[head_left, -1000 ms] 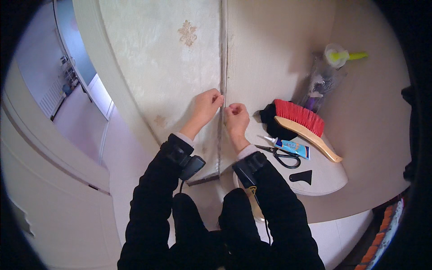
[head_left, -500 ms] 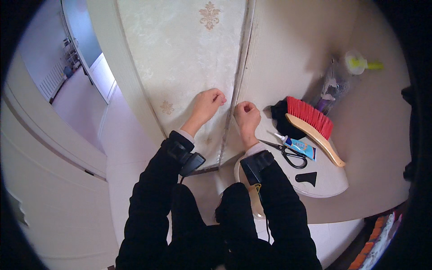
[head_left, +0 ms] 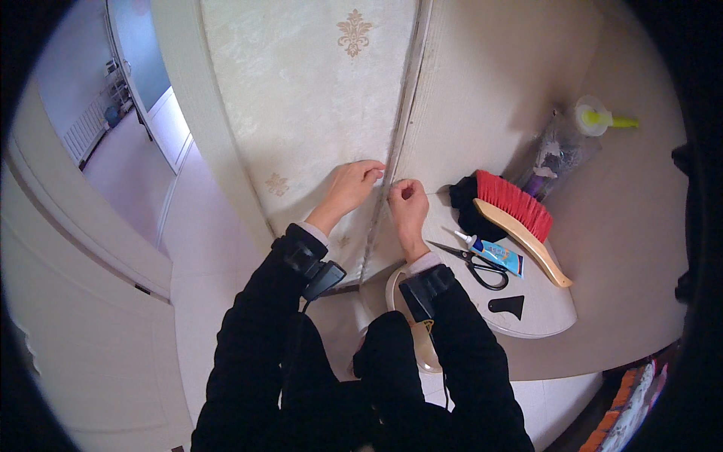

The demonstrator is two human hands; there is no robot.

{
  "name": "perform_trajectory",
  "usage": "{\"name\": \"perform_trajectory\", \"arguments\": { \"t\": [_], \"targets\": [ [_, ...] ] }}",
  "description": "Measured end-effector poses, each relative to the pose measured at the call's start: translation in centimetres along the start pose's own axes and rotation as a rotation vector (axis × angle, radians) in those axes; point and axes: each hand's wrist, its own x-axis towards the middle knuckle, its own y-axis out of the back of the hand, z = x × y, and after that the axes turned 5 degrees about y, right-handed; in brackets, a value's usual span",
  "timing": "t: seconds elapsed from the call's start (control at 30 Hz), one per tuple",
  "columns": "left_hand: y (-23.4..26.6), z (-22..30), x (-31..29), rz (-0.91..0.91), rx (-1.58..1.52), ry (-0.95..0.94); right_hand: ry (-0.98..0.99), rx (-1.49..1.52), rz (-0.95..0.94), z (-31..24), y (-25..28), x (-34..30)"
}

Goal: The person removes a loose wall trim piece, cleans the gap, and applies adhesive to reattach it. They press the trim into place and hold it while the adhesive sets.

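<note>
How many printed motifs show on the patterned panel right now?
3: a motif high on the panel, another left of the left hand, and a faint one below that hand. More may be hidden behind the hand.

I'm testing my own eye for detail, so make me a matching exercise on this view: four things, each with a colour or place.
1. Brush
2. Tube
3. Scissors
4. Left hand

A. Black looped handles
B. In front of the patterned panel
C. Red bristles, pale wooden handle
D. Mostly blue, with a white nozzle

Pairs: 1-C, 2-D, 3-A, 4-B
</note>
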Motion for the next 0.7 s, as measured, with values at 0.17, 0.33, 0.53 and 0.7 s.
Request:
{"name": "perform_trajectory", "arguments": {
  "t": [0.17, 0.33, 0.53, 0.7],
  "targets": [
    [-0.1, -0.3, -0.1, 0.021, -0.106, -0.013, -0.22, 0.218, -0.027, 0.8, -0.6, 0.5],
    [0.0, -0.2, -0.1, -0.036, -0.081, 0.026, -0.457, 0.59, -0.271, 0.2, 1.0, 1.4],
    [0.2, -0.9, 0.1, -0.06, -0.033, -0.074, -0.417, 0.597, -0.488, -2.5, 4.1, 2.8],
    [-0.1, -1.3, 0.1, -0.021, -0.068, -0.057, -0.506, 0.773, -0.643, -4.9, 6.1, 4.0]
  ]
}}
